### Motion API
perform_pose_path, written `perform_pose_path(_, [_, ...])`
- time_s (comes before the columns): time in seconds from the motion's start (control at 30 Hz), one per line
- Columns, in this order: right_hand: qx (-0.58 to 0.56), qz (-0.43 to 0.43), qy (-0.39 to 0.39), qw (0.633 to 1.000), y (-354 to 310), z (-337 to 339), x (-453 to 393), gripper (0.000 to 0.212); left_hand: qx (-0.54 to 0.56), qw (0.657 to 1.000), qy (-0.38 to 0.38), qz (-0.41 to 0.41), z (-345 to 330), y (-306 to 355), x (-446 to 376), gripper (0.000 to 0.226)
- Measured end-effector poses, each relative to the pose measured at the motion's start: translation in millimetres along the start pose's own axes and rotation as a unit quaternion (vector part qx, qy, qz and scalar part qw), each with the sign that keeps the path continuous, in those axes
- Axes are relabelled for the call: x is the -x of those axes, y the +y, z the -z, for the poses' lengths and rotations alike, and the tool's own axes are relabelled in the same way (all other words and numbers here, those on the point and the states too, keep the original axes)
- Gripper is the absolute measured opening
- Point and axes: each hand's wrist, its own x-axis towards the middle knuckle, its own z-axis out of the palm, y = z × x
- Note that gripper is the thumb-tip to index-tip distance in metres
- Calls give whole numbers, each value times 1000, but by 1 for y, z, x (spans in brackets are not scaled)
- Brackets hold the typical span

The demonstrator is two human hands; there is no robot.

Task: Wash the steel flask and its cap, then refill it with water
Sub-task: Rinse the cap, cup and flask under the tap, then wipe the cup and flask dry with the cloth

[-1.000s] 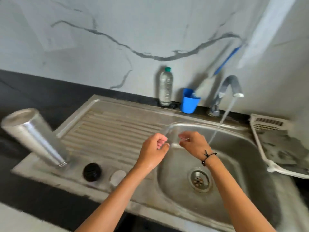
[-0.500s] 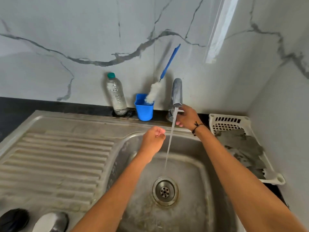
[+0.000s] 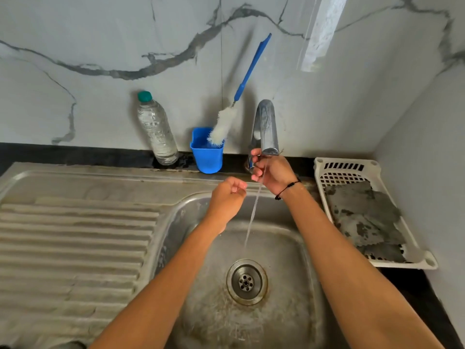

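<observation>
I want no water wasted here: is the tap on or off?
On. A thin stream falls from the tap spout into the sink basin, while the right hand is at the tap's base.

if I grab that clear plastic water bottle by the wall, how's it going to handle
The clear plastic bottle with the green cap looks nearly full, so probably heavy for its size. Its thin ribbed wall may flex when squeezed. Tall, narrow and already tilted toward the wall, it could tip if nudged.
</observation>
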Motion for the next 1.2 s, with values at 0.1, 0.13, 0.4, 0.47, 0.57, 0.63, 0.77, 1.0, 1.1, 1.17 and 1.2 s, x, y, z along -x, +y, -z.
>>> perform_pose_path(0.1, [-46, -3, 7, 999, -1, -1, 5, 31, 15, 1000, 1, -3, 5, -2, 4, 22])
perform_pose_path(0.13, [-35, -1, 17, 999, -2, -3, 9, 30, 18, 1000, 0, -5, 6, -4, 6, 22])
perform_pose_path(0.4, [383, 137, 215, 888, -5, 49, 78, 25, 18, 997, -74, -14, -31, -13, 37, 26])
perform_pose_path(0.47, [499, 150, 275, 808, -8, 72, 92, 22, 5, 996, -90, -17, -45, -11, 43, 24])
perform_pose_path(0.57, [636, 71, 303, 706, -9, 105, 100, 20, -9, 993, -113, -30, -64, -2, 51, 21])
perform_pose_path(0.63, [709, -14, 266, 653, -3, 120, 100, 23, -12, 991, -125, -35, -72, 3, 56, 19])
perform_pose_path(0.77, [723, -81, 229, 647, 4, 134, 101, 33, -25, 989, -139, -41, -78, 4, 63, 17])
perform_pose_path(1.0, [727, -78, 242, 638, 0, 140, 99, 29, -55, 991, -120, -34, -66, 0, 71, 16])
perform_pose_path(1.1, [746, -85, 262, 607, 2, 132, 97, 30, -63, 991, -115, -31, -62, 0, 75, 16])
perform_pose_path(1.17, [760, -70, 275, 584, 2, 130, 97, 31, -63, 991, -113, -31, -61, 1, 78, 16])
perform_pose_path(1.2, [763, -59, 280, 579, 0, 131, 97, 30, -62, 991, -112, -31, -61, 2, 79, 16])
